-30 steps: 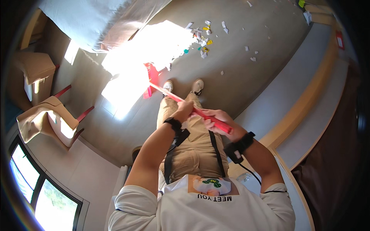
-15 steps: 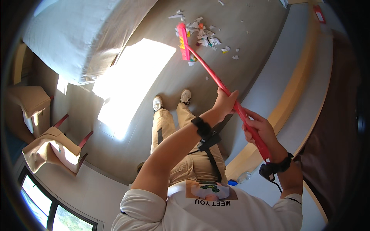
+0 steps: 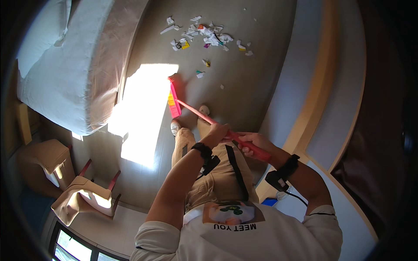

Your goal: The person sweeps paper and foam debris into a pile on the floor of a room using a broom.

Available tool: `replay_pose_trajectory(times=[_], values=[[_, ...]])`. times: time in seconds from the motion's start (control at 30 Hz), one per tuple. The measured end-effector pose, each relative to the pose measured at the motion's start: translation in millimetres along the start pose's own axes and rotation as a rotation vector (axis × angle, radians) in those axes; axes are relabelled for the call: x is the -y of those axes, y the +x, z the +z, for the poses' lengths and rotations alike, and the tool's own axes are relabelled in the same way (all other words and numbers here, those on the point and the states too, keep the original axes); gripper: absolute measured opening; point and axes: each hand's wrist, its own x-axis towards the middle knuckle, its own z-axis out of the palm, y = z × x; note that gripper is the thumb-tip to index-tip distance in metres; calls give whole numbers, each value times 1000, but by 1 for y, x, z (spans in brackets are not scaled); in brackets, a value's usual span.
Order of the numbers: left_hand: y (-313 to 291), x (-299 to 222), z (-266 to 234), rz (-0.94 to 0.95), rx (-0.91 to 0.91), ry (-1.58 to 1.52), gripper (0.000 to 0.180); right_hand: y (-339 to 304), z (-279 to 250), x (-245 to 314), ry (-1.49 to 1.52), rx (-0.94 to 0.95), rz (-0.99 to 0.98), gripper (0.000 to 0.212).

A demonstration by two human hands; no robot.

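Both my hands are closed around the red handle of a broom (image 3: 197, 111). My left hand (image 3: 217, 133) grips it lower down, toward the head. My right hand (image 3: 256, 142) wraps the handle near its thick top end, which points toward my right forearm. The pink broom head with yellow bristles (image 3: 174, 101) is just ahead of my shoes, at the edge of a sunlit patch. Beyond it lies a scattered pile of torn white paper and coloured scraps (image 3: 213, 37). A few loose scraps (image 3: 200, 74) sit between the pile and my feet.
A bed with pale covers (image 3: 74, 82) stands at the left. Two tan chairs, one of them with red legs (image 3: 87, 195), are at lower left, near a window (image 3: 72, 245). Along the right runs a low wood-edged ledge (image 3: 315, 87). The floor (image 3: 257, 65) is grey.
The broom head has moved from beside the scrap pile back toward my feet. Both hands have come closer to my body, still on the handle. A few scraps now lie nearer to me.
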Motion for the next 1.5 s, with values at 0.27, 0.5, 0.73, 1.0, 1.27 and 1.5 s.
replay_pose_trajectory(times=[0.27, 0.5, 0.73, 1.0, 1.27, 1.5], values=[[15, -64, 104, 165, 515, -60, 16, -90, -6, 72, -517, -400, -240, 42], [-60, -58, 73, 399, 307, -46, 32, -112, 42, 35, -642, -338, -312, 51], [-91, -113, -69, 223, -58, -12, 22, 21, 122, 54, -257, 17, -152, 32], [-13, -180, -127, 123, -19, -110, 16, 85, 158, 140, 14, -47, -27, 21], [-24, -276, 22, 287, 199, -214, 29, -29, 168, 220, -290, -344, -318, 36], [-96, -272, 16, 356, 396, -96, 47, -87, 214, 200, -399, -457, -299, 42]])
